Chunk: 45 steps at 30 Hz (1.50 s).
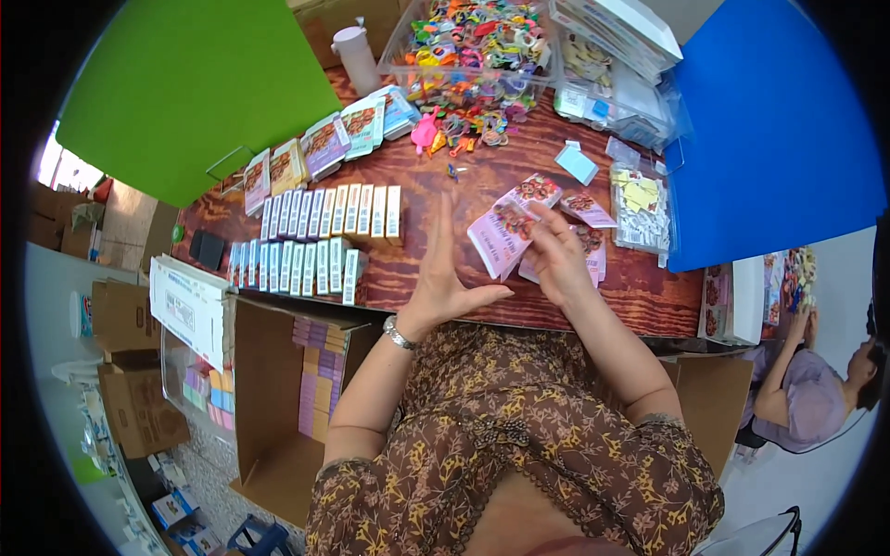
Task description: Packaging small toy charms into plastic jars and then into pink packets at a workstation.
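Observation:
Over the wood-grain table, my left hand (443, 278) is raised with its fingers stretched up and its thumb spread; nothing is in it. My right hand (562, 259) pinches a pink printed carton (498, 239) that looks flat or folded. Another pink printed piece (538, 189) shows just behind it; I cannot tell whether it is part of the same carton. More flat pink cartons (591, 209) lie beside and partly under my right hand. Beyond my left fingertips is a small dark trinket (452, 171).
Two rows of small upright boxes (320, 213) stand at left, with flat coloured cartons (326, 144) behind. A clear bin of colourful trinkets (477, 46) is at the back. Small bags fill a tray (642, 208) at right. Green (199, 83) and blue (779, 130) panels flank the table; a co-worker (807, 389) sits far right.

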Each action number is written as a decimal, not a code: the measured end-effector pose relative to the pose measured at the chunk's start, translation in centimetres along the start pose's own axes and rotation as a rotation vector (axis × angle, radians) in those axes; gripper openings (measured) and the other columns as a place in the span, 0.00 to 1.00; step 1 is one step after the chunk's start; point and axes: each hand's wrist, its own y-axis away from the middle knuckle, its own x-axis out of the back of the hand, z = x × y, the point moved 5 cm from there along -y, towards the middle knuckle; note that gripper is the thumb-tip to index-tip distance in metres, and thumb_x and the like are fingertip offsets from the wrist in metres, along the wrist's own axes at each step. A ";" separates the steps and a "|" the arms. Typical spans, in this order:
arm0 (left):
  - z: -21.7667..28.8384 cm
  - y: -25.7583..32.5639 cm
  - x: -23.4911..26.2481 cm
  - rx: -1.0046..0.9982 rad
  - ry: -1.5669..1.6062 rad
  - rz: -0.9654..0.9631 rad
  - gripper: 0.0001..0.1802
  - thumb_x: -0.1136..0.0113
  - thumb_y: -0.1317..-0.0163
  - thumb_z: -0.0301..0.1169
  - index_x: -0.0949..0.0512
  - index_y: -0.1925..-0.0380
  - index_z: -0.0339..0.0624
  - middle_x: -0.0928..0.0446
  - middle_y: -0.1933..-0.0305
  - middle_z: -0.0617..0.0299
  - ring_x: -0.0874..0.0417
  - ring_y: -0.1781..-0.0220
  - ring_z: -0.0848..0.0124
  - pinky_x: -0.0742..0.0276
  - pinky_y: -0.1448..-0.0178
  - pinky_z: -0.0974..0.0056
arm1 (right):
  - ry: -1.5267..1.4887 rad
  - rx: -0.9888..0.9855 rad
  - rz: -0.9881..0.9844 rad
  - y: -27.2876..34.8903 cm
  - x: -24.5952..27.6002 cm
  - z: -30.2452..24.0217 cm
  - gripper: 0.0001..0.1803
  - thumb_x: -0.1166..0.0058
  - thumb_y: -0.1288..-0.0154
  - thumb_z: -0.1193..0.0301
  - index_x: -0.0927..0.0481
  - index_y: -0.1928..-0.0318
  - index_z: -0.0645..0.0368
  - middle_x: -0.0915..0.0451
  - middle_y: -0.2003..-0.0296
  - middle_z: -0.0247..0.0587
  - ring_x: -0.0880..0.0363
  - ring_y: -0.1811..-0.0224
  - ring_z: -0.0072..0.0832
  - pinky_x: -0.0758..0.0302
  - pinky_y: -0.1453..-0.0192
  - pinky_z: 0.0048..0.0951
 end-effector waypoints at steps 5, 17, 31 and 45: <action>-1.8 -0.4 -3.0 0.007 0.048 0.100 0.61 0.15 0.57 0.41 0.42 0.29 0.30 0.30 0.32 0.42 0.24 0.33 0.54 0.27 0.32 0.56 | 0.094 -0.151 -0.171 0.6 -3.2 0.9 0.22 0.49 0.24 0.69 0.29 0.33 0.55 0.19 0.44 0.40 0.20 0.44 0.29 0.20 0.41 0.34; -9.4 1.7 -4.8 0.348 -0.131 0.042 0.47 0.14 0.61 0.40 0.32 0.44 0.36 0.23 0.54 0.50 0.17 0.54 0.58 0.20 0.49 0.57 | 2.315 0.138 -0.107 -20.3 12.0 -10.4 0.34 0.25 0.50 0.54 0.20 0.46 0.60 0.21 0.45 0.52 0.24 0.40 0.49 0.22 0.40 0.48; -10.8 0.8 -6.3 0.489 -0.015 -0.001 0.52 0.13 0.61 0.43 0.36 0.42 0.34 0.24 0.48 0.50 0.19 0.47 0.58 0.22 0.44 0.56 | 1.820 0.545 -0.237 -23.4 13.0 -11.0 0.30 0.33 0.43 0.71 0.28 0.39 0.57 0.18 0.66 0.52 0.15 0.61 0.47 0.22 0.56 0.45; -9.8 0.0 -4.5 0.481 -0.113 0.236 0.46 0.14 0.60 0.43 0.34 0.47 0.35 0.22 0.50 0.48 0.16 0.49 0.57 0.20 0.48 0.56 | 1.027 0.782 -0.305 -6.7 -4.6 -5.6 0.17 0.45 0.29 0.78 0.26 0.42 0.62 0.18 0.53 0.42 0.18 0.55 0.24 0.22 0.50 0.26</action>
